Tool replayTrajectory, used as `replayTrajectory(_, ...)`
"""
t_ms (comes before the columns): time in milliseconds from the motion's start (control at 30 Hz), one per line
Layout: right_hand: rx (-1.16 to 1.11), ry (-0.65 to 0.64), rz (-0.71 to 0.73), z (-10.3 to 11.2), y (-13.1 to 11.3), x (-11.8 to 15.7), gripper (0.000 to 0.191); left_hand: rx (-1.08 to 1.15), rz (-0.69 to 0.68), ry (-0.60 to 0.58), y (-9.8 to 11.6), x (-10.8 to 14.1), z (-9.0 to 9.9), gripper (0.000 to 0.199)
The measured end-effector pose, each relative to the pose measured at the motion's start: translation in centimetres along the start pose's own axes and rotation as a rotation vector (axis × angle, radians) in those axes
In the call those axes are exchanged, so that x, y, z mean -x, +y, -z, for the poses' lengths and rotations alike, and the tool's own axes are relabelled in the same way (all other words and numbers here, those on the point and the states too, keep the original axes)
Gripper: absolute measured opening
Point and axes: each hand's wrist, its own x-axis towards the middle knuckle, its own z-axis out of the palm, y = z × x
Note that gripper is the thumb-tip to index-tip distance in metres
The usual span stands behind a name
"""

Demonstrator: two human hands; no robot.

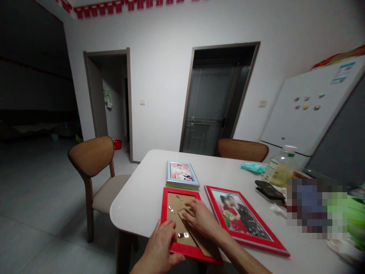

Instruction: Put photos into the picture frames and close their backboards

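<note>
A red picture frame [164,203] lies face down at the near side of the table, its brown backing board [173,220] showing. Small metal clips sit on the board, among them one clip [183,235] near the lower edge. My left hand [159,245] grips the frame's near left corner, thumb along the near rim. Over the board, my right hand [199,217] has its fingers bent and close together at the upper part of the brown stand flap [203,243]; what lies under the fingertips is hidden. To the right, a larger red-framed photo [242,217] lies face up.
Beyond the red frame lies a stack of light-blue-framed photos [182,173]. On the right are a bottle [281,167] of yellowish liquid, a black object [269,190], a teal packet [253,167] and blurred items. Wooden chairs stand at the left [92,160] and far side [242,149].
</note>
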Motion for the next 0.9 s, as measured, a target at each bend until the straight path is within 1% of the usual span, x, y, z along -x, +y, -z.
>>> replayTrajectory(100, -0.015, -0.069, 0.001, 0.6, -0.3, 2.0, 0.031, 0.018, -0.001, 0.005, 0.1, 0.0, 0.0, 0.047)
replayTrajectory(167, -0.032, -0.058, -0.015, 0.5, -0.7, 2.4, 0.032, 0.022, 0.001, 0.011, 0.0, 0.0, -0.1, 0.051)
replayTrajectory(233, -0.059, -0.035, -0.05, 0.5, -1.0, 2.1, 0.037, 0.025, -0.001, 0.013, -0.1, -0.1, -0.2, 0.055)
replayTrajectory(300, -0.092, -0.026, -0.087, 0.6, -1.1, 1.5, 0.042, 0.044, -0.001, 0.025, -0.2, -0.2, -0.3, 0.064)
replayTrajectory(400, -0.118, -0.007, -0.098, 1.3, -0.8, 0.8, 0.042, 0.13, 0.028, 0.055, 0.1, -0.4, -0.3, 0.076)
replayTrajectory(433, -0.118, 0.005, -0.091, 1.7, -0.8, 0.6, 0.041, 0.171, 0.047, 0.081, 0.2, -0.6, -0.2, 0.075)
replayTrajectory(500, -0.117, 0.028, -0.078, 2.5, -1.3, 0.5, 0.039, 0.26, 0.084, 0.167, 0.6, -1.1, 0.0, 0.066)
replayTrajectory(600, -0.135, 0.059, -0.051, 3.2, -3.0, 0.5, 0.038, 0.425, 0.135, 0.355, 0.7, -2.2, 0.8, 0.05)
replayTrajectory(667, -0.183, 0.083, -0.015, 3.3, -4.5, 0.5, 0.037, 0.615, 0.185, 0.42, 0.1, -2.8, 1.4, 0.042)
replayTrajectory(733, -0.259, 0.085, 0.022, 3.2, -5.3, 0.5, 0.036, 0.828, 0.251, 0.421, -1.1, -3.0, 2.3, 0.037)
replayTrajectory(767, -0.288, 0.083, 0.035, 3.1, -5.4, 0.5, 0.035, 0.909, 0.287, 0.414, -1.9, -3.0, 2.8, 0.036)
replayTrajectory(833, -0.285, 0.087, 0.028, 3.0, -4.5, 0.5, 0.035, 0.963, 0.368, 0.407, -3.6, -2.6, 3.9, 0.035)
replayTrajectory(900, -0.19, 0.096, -0.036, 2.8, -2.4, 0.6, 0.035, 0.881, 0.451, 0.403, -5.5, -2.0, 5.2, 0.034)
